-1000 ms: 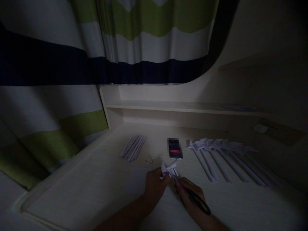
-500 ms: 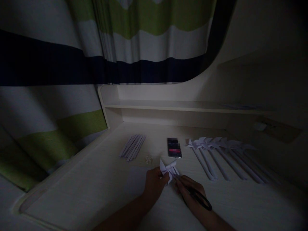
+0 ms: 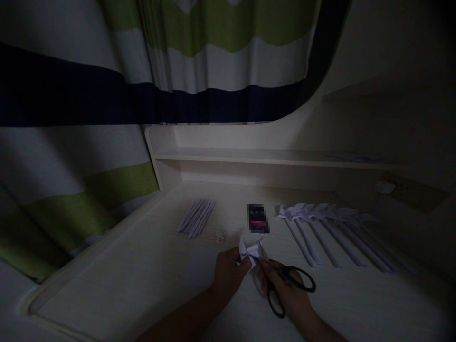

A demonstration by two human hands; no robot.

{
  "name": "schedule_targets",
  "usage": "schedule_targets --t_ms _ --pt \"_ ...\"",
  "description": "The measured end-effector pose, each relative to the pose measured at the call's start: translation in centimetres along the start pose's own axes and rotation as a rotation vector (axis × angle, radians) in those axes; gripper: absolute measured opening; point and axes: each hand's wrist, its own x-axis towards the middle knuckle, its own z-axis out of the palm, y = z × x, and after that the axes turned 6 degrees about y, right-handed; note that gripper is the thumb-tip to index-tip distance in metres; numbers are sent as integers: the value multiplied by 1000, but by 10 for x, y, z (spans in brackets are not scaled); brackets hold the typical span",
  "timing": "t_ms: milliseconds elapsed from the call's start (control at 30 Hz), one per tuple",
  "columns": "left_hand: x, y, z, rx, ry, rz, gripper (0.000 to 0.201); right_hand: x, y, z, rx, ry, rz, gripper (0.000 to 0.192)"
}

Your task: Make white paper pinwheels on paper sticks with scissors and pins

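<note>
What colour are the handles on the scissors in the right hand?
Black. The scissors in the right hand have black loop handles, seen in the head view.

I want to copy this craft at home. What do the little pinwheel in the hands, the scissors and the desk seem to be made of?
Pinwheel: thin white paper, matte, judging by its sharp folded points. Scissors: black loop handles, probably plastic; the blades look like metal, though the dim light leaves that open. Desk: pale wood or wood-look laminate, with faint straight grain lines.
</note>
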Motion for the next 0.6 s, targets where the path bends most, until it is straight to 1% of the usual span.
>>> schedule_targets --t_ms 100,167,200,233,333,400,433,533,600 --pt "1 0 -1 21 4 6 19 0 -2 0 -2 -17 18 41" --pt "3 -1 -2 45 11 4 19 -1 -1 0 -30 -18 -10 38" --pt "3 -1 -2 61 16 2 20 -1 0 1 -53 -25 -61 37" --pt "4 -1 -2 75 20 0 20 -1 2 1 -84 -37 -141 35" --pt "3 0 -1 75 22 -5 20 1 11 1 -201 -51 -468 26" --pt "2 0 0 46 20 -14 21 2 15 1 -263 -27 -616 24" --pt "2 -1 1 30 17 -16 21 2 15 1 -279 -11 -652 24" --pt "7 -7 2 -4 29 -15 23 -1 13 2 -280 36 -679 23" --pt "16 -14 -3 3 83 -36 22 -5 11 2 -271 111 -683 22"
